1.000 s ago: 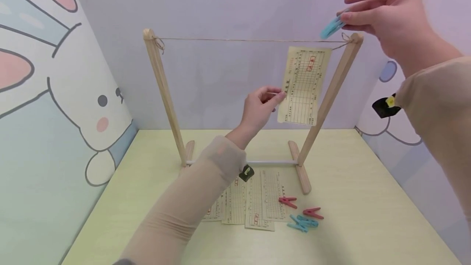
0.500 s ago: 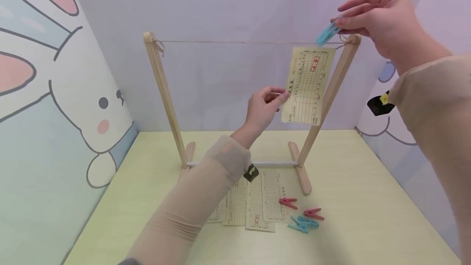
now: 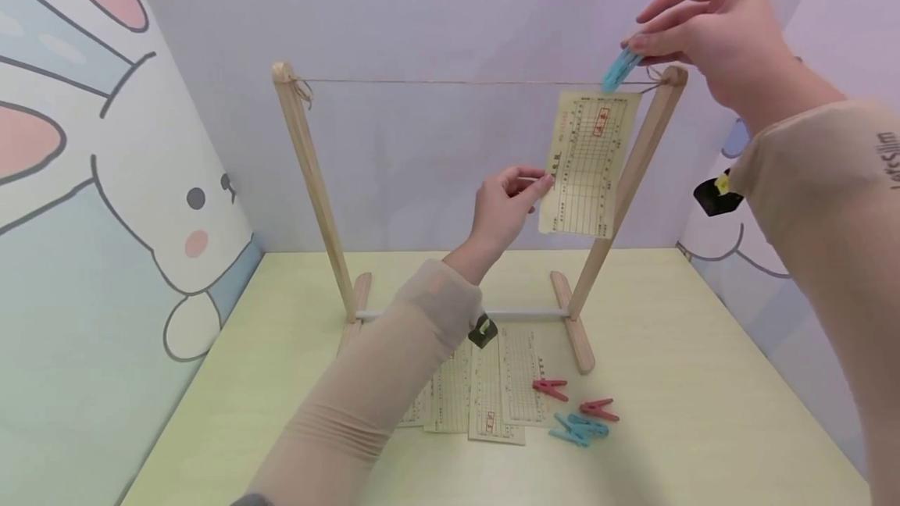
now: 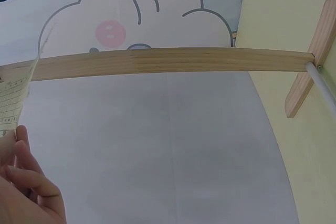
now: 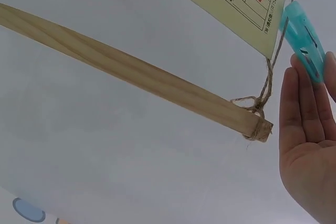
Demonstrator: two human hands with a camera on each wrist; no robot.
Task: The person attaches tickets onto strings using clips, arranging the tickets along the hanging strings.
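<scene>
A printed paper slip (image 3: 587,166) with a red stamp hangs upright near the right end of the string (image 3: 436,82). My left hand (image 3: 508,205) pinches its lower left edge between thumb and fingers. Above, my right hand (image 3: 727,49) pinches a light blue clothespin (image 3: 620,71) by its upper end. The clothespin's lower tip meets the slip's top edge at the string. In the right wrist view the clothespin (image 5: 304,38) overlaps the string beside the slip's edge. Whether its jaws grip the paper cannot be made out.
The string runs between two wooden posts (image 3: 312,186) standing on the table (image 3: 703,381). Several similar slips (image 3: 520,377) lie in a row below, partly behind the left sleeve. Red clothespins (image 3: 599,408) and blue clothespins (image 3: 580,429) lie at their right.
My right hand has come left and slightly down, bringing the blue clothespin onto the string at the slip's top. The slip and left hand shifted a little right, then stayed nearly still.
</scene>
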